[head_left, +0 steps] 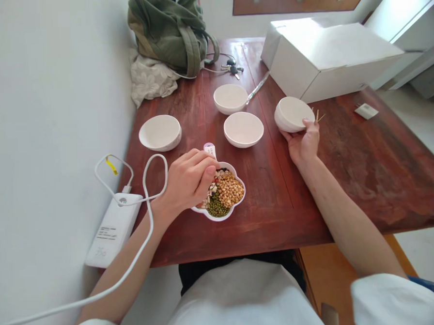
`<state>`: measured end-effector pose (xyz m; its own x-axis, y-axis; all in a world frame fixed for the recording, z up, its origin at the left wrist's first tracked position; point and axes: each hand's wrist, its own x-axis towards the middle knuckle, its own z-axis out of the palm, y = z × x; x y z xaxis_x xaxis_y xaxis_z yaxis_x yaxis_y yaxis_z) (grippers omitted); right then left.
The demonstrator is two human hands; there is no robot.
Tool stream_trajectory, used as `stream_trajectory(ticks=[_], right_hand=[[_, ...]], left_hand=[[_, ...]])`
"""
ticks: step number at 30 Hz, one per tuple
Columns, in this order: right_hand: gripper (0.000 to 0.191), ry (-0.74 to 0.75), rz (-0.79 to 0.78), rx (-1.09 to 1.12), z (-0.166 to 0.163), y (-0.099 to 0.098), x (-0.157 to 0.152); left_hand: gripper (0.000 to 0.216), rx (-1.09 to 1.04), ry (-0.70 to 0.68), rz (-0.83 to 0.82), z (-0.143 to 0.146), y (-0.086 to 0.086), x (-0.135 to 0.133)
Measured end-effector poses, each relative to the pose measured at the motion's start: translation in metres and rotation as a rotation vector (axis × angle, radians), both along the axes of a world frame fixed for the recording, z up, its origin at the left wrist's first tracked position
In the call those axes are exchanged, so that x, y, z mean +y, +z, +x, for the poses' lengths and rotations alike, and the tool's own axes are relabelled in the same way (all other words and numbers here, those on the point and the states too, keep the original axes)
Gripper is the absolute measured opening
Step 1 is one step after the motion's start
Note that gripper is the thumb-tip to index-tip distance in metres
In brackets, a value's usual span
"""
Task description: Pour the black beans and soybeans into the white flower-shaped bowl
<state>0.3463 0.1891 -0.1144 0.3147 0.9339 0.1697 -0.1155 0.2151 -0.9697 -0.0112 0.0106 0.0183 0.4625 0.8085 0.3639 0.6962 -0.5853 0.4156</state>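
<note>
A white lobed dish [237, 200] near the table's front edge holds yellow peas, green mung beans and mixed pale beans. My left hand [189, 179] rests over the dish's left side with its fingers closed in a pinch; what they hold is hidden. A small white item with a purple tip [209, 149] pokes out just behind this hand. My right hand [303, 141] grips the lower edge of a tilted white bowl [291, 113], with thin wooden sticks [319, 115] at its fingers. Three more empty white bowls stand behind the dish: left [160, 132], middle [243, 129], back [230, 98].
A red-brown wooden table [366, 174] stands against a white wall. A green backpack [171, 29] on a white cloth, keys [234, 68] and a large white box [328, 59] lie at the back. A white power pack [113, 228] with cable hangs over the left edge.
</note>
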Motion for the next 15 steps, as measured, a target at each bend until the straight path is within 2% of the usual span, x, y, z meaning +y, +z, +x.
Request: stream_trajectory(ticks=[3,8,12,15], right_hand=[[0.057,-0.027,-0.036,0.095,-0.007,0.011,-0.009],[0.065,-0.136,-0.068,0.255,-0.019,0.03,-0.021],[0.066,-0.099,-0.068,0.221,-0.018,0.032,-0.021],[0.066,-0.083,-0.063,0.178,-0.014,0.027,-0.017]], left_hand=[[0.047,-0.026,0.053,-0.024,0.0,-0.003,0.001],[0.074,0.041,0.057,-0.133,0.003,-0.003,0.002],[0.093,0.153,0.015,-0.15,0.007,-0.003,-0.002],[0.116,0.209,-0.056,-0.176,0.009,-0.007,-0.005]])
